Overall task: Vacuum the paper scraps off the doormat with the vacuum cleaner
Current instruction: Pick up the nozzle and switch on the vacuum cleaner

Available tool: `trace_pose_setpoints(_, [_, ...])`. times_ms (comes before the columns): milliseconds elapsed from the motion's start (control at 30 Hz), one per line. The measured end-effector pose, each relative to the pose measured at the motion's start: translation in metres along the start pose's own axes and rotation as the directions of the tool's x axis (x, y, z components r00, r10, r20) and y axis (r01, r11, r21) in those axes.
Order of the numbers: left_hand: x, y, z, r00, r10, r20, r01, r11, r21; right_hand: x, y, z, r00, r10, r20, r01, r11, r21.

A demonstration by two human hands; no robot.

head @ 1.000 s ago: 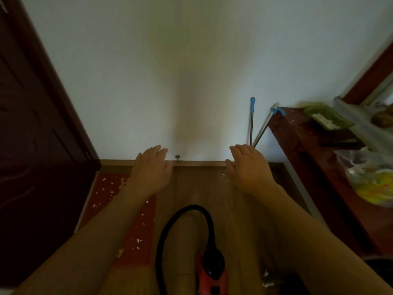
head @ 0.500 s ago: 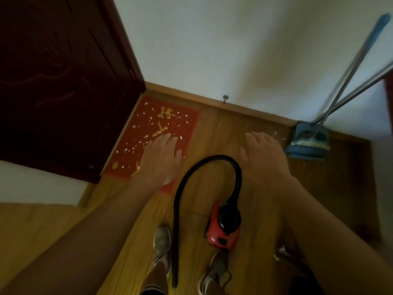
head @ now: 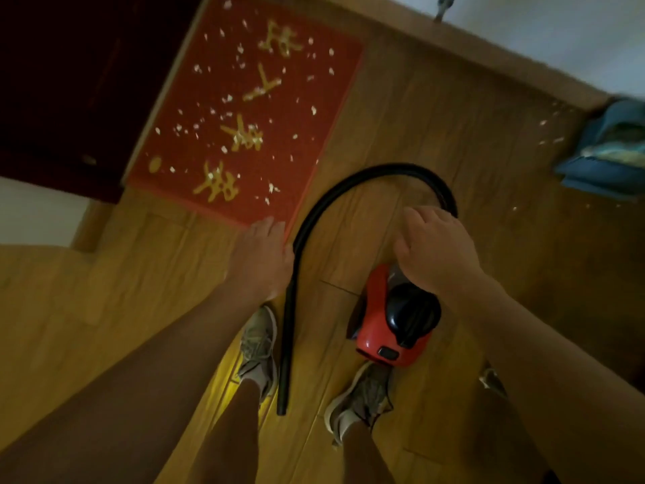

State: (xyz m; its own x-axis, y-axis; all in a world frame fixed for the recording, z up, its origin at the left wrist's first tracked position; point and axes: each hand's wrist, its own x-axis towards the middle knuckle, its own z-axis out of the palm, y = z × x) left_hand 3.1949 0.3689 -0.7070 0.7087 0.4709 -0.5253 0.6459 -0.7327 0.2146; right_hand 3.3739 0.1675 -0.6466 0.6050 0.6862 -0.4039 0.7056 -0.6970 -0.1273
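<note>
- left hand: palm down, fingers straight and close together, holding nothing; fingertips over the near corner of the doormat, thumb side right beside the hose; contact with either impossible to tell.
- right hand: palm down, fingers loosely spread and a little bent, gripping nothing; over the front end of the vacuum cleaner; touching it or just above it, impossible to tell.
- vacuum cleaner: below and just behind the right hand, red body with a black top, standing on the wooden floor, rear end overlapping the toe of the right shoe in the picture.
- hose: black, out from under the right hand, arching ahead of it and over toward the left hand, then straight back past the left hand's thumb side; open end on the floor between the two shoes.
- left shoe and right shoe: grey, laced, behind both hands, either side of the hose end.
- doormat: ahead of the left hand, red with yellow characters, flat on the floor, far long edge along the foot of the dark door.
- paper scraps: small and pale, scattered all over the doormat ahead of the left hand; a few more on the floor well to the right of the right hand.
- dustpan: blue, blurred, far right of the right hand, near those loose scraps, against the baseboard.
- doorstop: small, on the baseboard well ahead of the right hand.
</note>
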Motion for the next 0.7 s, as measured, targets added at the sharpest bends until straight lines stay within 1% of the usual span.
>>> trace_pose_setpoints(167, [0.038,-0.036,0.107,0.994,0.024,0.109,-0.023,1.000,-0.007,0.030,-0.005,0.107,0.997,0.003,0.073,-0.008,0.998,0.068])
trace_pose_setpoints(233, [0.049,-0.047,0.144,0.990,0.026,0.138,-0.024,1.000,-0.011,0.038,-0.007,0.146,0.993,0.000,0.120,-0.008,0.998,0.067])
trace_pose_setpoints(333, [0.063,-0.058,0.186,0.988,-0.002,0.152,0.011,0.998,-0.055,0.047,-0.008,0.193,0.980,-0.005,0.198,-0.001,1.000,0.030])
trace_pose_setpoints(433, [0.080,-0.074,0.224,0.981,-0.037,0.189,0.056,0.994,-0.097,0.057,-0.008,0.232,0.969,-0.028,0.245,0.023,0.999,0.024])
trace_pose_setpoints(533, [0.096,-0.088,0.255,0.978,-0.041,0.204,0.065,0.992,-0.110,0.068,-0.008,0.262,0.967,-0.046,0.251,0.040,0.999,0.027])
trace_pose_setpoints(700, [0.121,-0.087,0.292,0.966,-0.070,0.249,0.100,0.989,-0.110,0.084,-0.011,0.296,0.961,-0.033,0.273,0.026,0.999,0.029])
